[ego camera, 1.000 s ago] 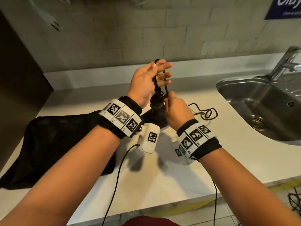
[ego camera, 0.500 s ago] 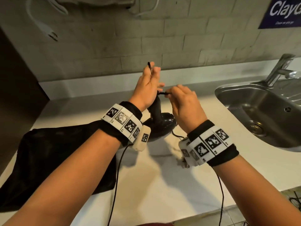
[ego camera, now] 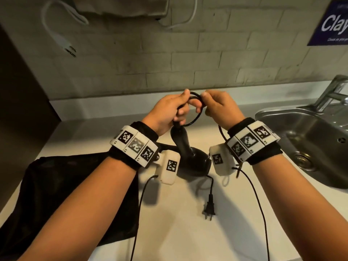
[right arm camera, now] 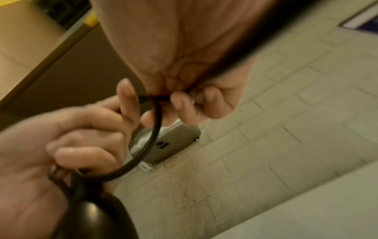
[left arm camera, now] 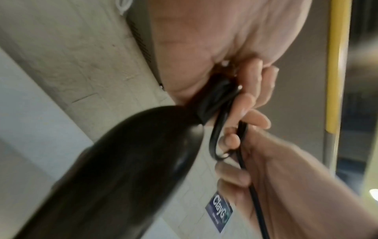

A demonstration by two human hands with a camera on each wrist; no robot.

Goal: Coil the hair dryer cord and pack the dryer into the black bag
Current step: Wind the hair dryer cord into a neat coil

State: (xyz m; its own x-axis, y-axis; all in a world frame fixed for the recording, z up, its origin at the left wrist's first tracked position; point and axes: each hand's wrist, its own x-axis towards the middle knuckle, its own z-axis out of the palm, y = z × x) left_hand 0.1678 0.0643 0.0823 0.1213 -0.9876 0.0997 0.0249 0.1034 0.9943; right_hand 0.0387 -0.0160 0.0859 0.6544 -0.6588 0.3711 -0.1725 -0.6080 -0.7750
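Observation:
A black hair dryer hangs nose-down above the white counter, its handle pointing up. My left hand grips the gathered cord loops at the top of the handle. My right hand pinches the cord just beside it, and a round loop stands between the two hands. The rest of the cord drops behind my right wrist to the plug, which lies on the counter. The black bag lies flat on the counter at the left, under my left forearm.
A steel sink with a tap sits at the right. The white counter runs to a front edge near me. A white cable and plug hang on the brick wall. A dark panel stands at the left.
Both hands rose and came level, and a fresh loop of cord now spans between them. The plug end has been pulled in and lies on the counter below the dryer.

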